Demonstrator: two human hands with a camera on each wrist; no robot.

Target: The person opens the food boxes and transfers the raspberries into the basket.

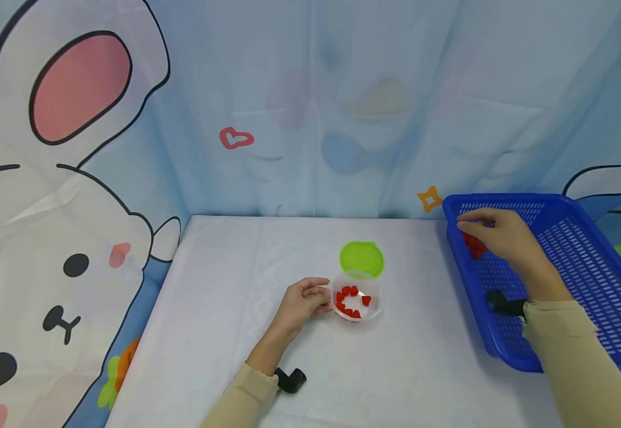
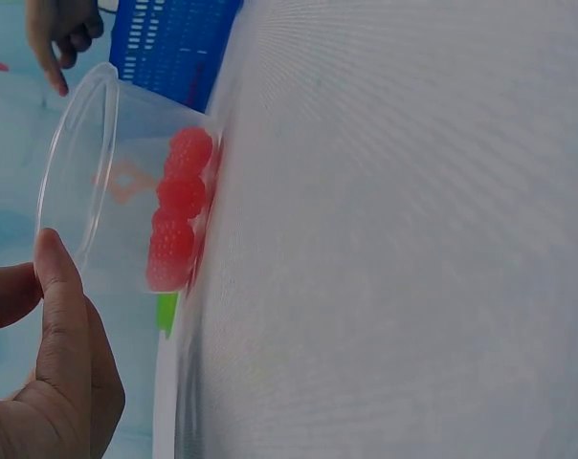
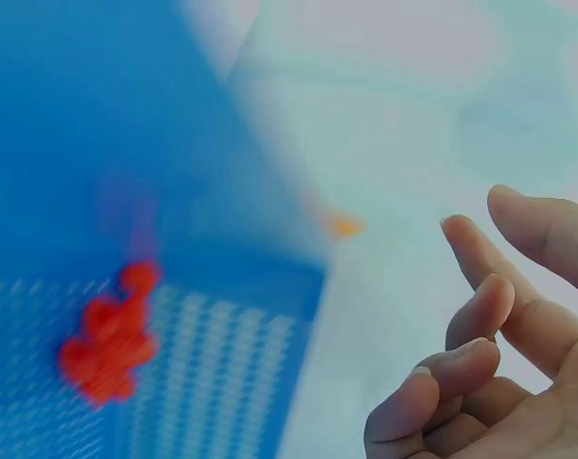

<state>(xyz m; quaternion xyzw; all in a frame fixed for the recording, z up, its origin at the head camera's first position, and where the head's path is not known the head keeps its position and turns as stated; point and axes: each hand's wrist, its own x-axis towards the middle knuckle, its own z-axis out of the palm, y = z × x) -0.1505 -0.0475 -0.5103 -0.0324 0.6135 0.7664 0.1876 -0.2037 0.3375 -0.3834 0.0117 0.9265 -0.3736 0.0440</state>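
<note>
A clear plastic cup [image 1: 373,291] stands on the white table, with several red toy raspberries [image 2: 182,196] in a ring on its bottom. From the left, my left hand [image 1: 302,306] pinches its rim between thumb and finger; the left wrist view shows the fingertips [image 2: 52,251] at the rim. Over the near-left part of the blue basket [image 1: 466,285] hovers my right hand [image 1: 500,238], thumb and forefinger apart, nothing between them. More red raspberries [image 3: 107,349] lie clustered in the basket below that hand, partly hidden by it in the head view.
A green round lid [image 1: 361,257] lies flat just behind the cup. The basket's raised rim stands at the table's right side. A printed cloth [image 1: 310,107] hangs behind the white table [image 1: 235,261].
</note>
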